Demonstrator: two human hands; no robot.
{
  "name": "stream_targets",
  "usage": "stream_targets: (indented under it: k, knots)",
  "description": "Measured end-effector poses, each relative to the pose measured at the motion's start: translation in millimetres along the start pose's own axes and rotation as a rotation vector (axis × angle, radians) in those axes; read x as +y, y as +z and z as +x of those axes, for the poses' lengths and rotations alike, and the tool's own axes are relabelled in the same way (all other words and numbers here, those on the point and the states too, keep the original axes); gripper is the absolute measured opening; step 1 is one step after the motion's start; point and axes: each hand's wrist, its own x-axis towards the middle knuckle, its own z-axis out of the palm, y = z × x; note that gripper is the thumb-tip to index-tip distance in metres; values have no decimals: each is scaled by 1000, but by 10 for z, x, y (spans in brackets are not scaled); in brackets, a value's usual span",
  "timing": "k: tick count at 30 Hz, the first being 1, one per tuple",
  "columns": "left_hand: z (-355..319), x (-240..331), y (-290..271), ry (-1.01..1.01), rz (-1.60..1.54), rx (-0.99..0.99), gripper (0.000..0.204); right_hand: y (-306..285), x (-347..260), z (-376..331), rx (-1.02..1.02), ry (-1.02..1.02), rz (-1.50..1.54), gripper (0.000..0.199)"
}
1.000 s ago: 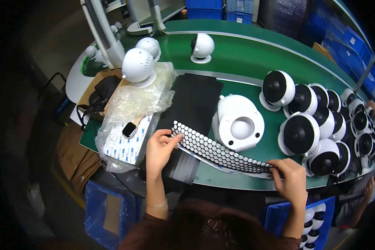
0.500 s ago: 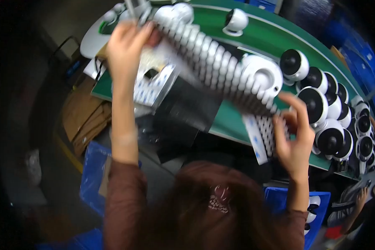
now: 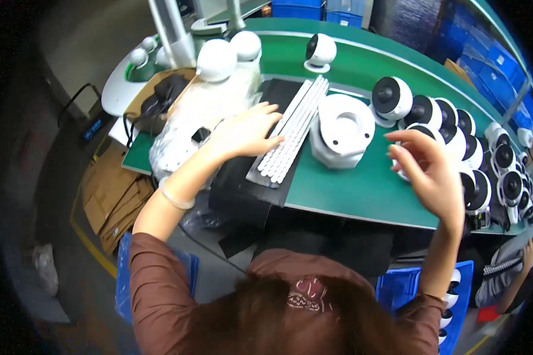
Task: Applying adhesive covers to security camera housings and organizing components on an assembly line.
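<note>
My left hand (image 3: 247, 131) reaches over the bench with its fingers stretched out and spread. Its fingertips are at the left edge of a bundle of long white strips (image 3: 293, 130), lying slantwise on a black mat (image 3: 234, 183); whether they touch is unclear. Right of the strips stands a white rounded housing (image 3: 336, 151) with a round recess and small dark holes. My right hand (image 3: 433, 177) hovers above the bench's right part, fingers curved and thumb apart, with nothing seen in it. Behind it are several white round camera-like units with black fronts (image 3: 391, 97).
Clear plastic wrapping (image 3: 180, 133) and a cardboard box (image 3: 180, 80) crowd the bench's left. One white unit (image 3: 321, 52) stands at the back of the green bench (image 3: 343, 198). A blue bin (image 3: 400, 284) is below on the right. Another person's arm (image 3: 518, 275) shows far right.
The white strip sheet, stretched between both hands before, now lies on the mat, let go. My left hand has come down and right; the right hand has moved slightly right. The view has shifted.
</note>
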Motion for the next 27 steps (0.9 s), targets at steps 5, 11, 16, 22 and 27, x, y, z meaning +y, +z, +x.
stream_targets:
  k: [5,11,16,22,27]
  knots:
    - [746,-415,-321,-82,0,223,56,-439,94,498,0,2,-375,29]
    - [1900,-1014,-253,-370,89,227,73,-319,572,1774,-105,-55,-667,42]
    - [2319,-1300,106,-483,96,164,76,-552,854,2779,-253,-29,-755,42]
    - [1709,-1155,274,-579,-97,199,70,-1166,1382,2708,-285,35,-343,36]
    - [642,-249,-241,-823,-428,310,46,-1778,1291,1979,-202,278,-121,29]
